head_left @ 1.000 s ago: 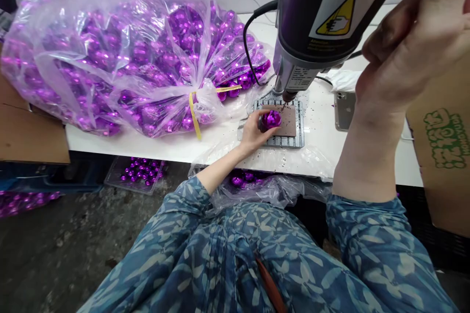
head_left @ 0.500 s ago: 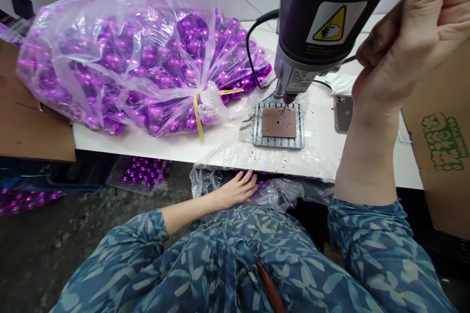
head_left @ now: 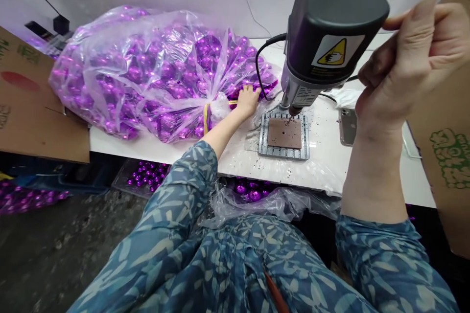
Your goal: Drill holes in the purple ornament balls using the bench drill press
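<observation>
A small bench drill press [head_left: 340, 24] with a black motor housing stands on the white table, its bit above a brown square plate [head_left: 284, 133] with a hole in it. My right hand [head_left: 413, 61] is closed beside the housing, fingers curled round the drill press handle, which they mostly hide. Across the table, my left hand [head_left: 248, 101] lies over shiny purple faceted balls [head_left: 270, 85] beside the gathered neck of a big clear bag. Its fingers are apart and bent down at the tips. Whether a ball is under them I cannot tell.
The clear bag [head_left: 147, 73], full of purple balls, is tied with yellow ribbon. More balls [head_left: 253, 190] lie in plastic below the table's front edge. A phone [head_left: 347, 127] rests right of the drill base. Cardboard boxes [head_left: 450, 146] flank both sides; a cable loops behind my left hand.
My left hand has left the balls below the table edge and reached forward to those by the bag's neck. My right hand stays at the drill press. The view has shifted slightly.
</observation>
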Available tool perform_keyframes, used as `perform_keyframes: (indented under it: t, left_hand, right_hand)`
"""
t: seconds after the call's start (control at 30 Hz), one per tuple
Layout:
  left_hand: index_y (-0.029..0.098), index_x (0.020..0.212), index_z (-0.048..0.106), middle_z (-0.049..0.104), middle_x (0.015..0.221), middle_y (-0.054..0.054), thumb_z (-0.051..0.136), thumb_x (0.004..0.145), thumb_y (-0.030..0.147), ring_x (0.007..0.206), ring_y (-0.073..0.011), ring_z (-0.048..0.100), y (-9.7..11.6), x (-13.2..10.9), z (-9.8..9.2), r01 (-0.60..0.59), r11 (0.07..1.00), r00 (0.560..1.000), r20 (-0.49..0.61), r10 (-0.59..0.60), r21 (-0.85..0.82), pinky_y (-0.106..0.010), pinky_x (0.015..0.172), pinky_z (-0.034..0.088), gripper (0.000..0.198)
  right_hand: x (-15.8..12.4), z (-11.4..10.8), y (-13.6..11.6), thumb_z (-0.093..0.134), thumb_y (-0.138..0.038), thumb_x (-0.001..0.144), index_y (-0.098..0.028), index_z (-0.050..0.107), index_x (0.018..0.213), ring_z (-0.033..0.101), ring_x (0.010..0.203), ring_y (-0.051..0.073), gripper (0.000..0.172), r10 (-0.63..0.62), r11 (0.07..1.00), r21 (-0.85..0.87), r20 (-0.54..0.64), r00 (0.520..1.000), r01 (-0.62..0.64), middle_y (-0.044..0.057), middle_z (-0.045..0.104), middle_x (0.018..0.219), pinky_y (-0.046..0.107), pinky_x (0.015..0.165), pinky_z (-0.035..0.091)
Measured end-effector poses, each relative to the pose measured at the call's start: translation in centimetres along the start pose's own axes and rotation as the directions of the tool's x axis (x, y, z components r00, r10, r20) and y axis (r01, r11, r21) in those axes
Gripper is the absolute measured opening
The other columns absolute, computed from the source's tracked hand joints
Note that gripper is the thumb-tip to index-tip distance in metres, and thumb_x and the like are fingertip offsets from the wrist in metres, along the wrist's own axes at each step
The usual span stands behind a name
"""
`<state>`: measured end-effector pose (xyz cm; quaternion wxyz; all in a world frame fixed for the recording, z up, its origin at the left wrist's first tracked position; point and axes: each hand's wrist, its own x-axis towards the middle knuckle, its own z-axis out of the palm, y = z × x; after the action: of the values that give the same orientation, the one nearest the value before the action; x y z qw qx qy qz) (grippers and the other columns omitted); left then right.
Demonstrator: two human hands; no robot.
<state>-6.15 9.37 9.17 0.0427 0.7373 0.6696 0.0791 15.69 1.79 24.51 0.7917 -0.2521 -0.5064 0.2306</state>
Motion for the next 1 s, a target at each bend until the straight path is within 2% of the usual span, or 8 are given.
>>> perform_keyframes:
  t: [0.1, 0.17, 0.37, 0.53, 0.7, 0.77, 0.87, 1.0]
  left_hand:
    - [0.015, 0.144, 0.062, 0.059, 0.153, -0.023, 0.056, 0.098, 0.009, 0.149, -0.0425, 0.051, -0.4, 1.6, 1.0, -0.001, 1.000, 0.999, 0.037, 0.001, -0.007, -0.060, 0.125, 0.041, 0.047]
    - [0.018, 0.144, 0.062, 0.056, 0.155, -0.022, 0.060, 0.097, 0.010, 0.143, -0.0401, 0.057, -1.0, 1.3, 1.5, -0.030, 0.995, 0.999, -0.014, 0.029, -0.100, -0.058, 0.123, 0.045, 0.048]
    - [0.025, 0.149, 0.051, 0.060, 0.144, -0.016, 0.059, 0.101, 0.022, 0.128, -0.0276, 0.065, -2.6, -4.9, 0.6, -0.178, 0.897, 0.966, -0.243, 0.082, -0.405, -0.048, 0.115, 0.053, 0.048]
    - [0.024, 0.137, 0.054, 0.070, 0.129, -0.011, 0.055, 0.101, 0.033, 0.113, -0.0226, 0.069, -3.1, -12.0, -1.8, -0.100, 0.785, 0.987, -0.160, 0.001, -0.611, -0.041, 0.103, 0.058, 0.037]
    - [0.023, 0.117, 0.064, 0.075, 0.115, -0.007, 0.045, 0.095, 0.028, 0.098, -0.0192, 0.072, -2.6, -15.4, -1.9, -0.032, 0.635, 0.996, 0.029, 0.086, -0.772, -0.034, 0.087, 0.062, 0.029]
    - [0.021, 0.115, 0.066, 0.075, 0.111, -0.007, 0.049, 0.094, 0.027, 0.096, -0.0206, 0.073, -2.2, -15.7, -1.5, -0.014, 0.714, 0.991, 0.086, 0.103, -0.700, -0.035, 0.088, 0.062, 0.027]
    - [0.017, 0.123, 0.063, 0.074, 0.117, -0.012, 0.067, 0.087, 0.022, 0.107, -0.0286, 0.075, -1.8, -15.5, -0.7, 0.010, 0.917, 0.995, 0.093, 0.030, -0.400, -0.042, 0.096, 0.060, 0.036]
    - [0.013, 0.127, 0.060, 0.073, 0.124, -0.019, 0.071, 0.096, 0.028, 0.115, -0.0351, 0.074, -1.5, -14.7, 0.1, 0.027, 0.990, 0.990, 0.144, -0.007, -0.136, -0.045, 0.098, 0.059, 0.036]
  right_hand:
    - [0.2, -0.2, 0.1, 0.078, -0.072, 0.070, -0.016, 0.062, 0.070, 0.034, 0.035, 0.003, 0.058, -0.005, 1.000, -0.002, 0.007, 1.000, 0.005, -0.009, 0.037, 0.044, 0.024, 0.036, 0.012]
    - [0.2, -0.3, 0.1, 0.076, -0.075, 0.069, -0.017, 0.062, 0.070, 0.034, 0.035, 0.003, 0.060, -0.011, 1.000, -0.006, 0.006, 1.000, 0.011, -0.009, 0.037, 0.045, 0.025, 0.036, 0.013]
    - [-0.2, 0.1, 0.0, 0.073, -0.080, 0.070, -0.019, 0.060, 0.070, 0.034, 0.036, 0.003, 0.063, -0.021, 1.000, -0.023, -0.012, 1.000, 0.021, -0.010, 0.035, 0.045, 0.028, 0.037, 0.014]
    - [-0.2, 0.1, 0.1, 0.067, -0.088, 0.069, -0.021, 0.060, 0.069, 0.034, 0.036, 0.004, 0.067, -0.027, 0.997, -0.075, -0.005, 1.000, 0.027, -0.009, 0.031, 0.045, 0.030, 0.038, 0.015]
    - [-0.1, 0.0, 0.4, 0.065, -0.088, 0.071, -0.021, 0.059, 0.070, 0.030, 0.035, 0.005, 0.067, -0.054, 0.995, -0.090, -0.004, 0.999, 0.053, -0.008, 0.029, 0.045, 0.029, 0.038, 0.013]
    - [-0.1, 0.0, 0.4, 0.066, -0.088, 0.071, -0.021, 0.059, 0.069, 0.028, 0.034, 0.005, 0.068, -0.055, 0.995, -0.079, -0.002, 0.998, 0.054, -0.008, 0.029, 0.045, 0.030, 0.037, 0.013]
    - [-0.1, 0.1, 0.4, 0.066, -0.092, 0.067, -0.022, 0.058, 0.069, 0.028, 0.033, 0.006, 0.071, -0.040, 0.996, -0.074, -0.004, 0.999, 0.040, -0.009, 0.029, 0.044, 0.033, 0.036, 0.014]
    - [-0.1, 0.0, 0.4, 0.064, -0.091, 0.070, -0.021, 0.058, 0.071, 0.030, 0.034, 0.004, 0.071, -0.033, 0.996, -0.082, 0.010, 0.999, 0.034, -0.010, 0.029, 0.045, 0.030, 0.036, 0.015]
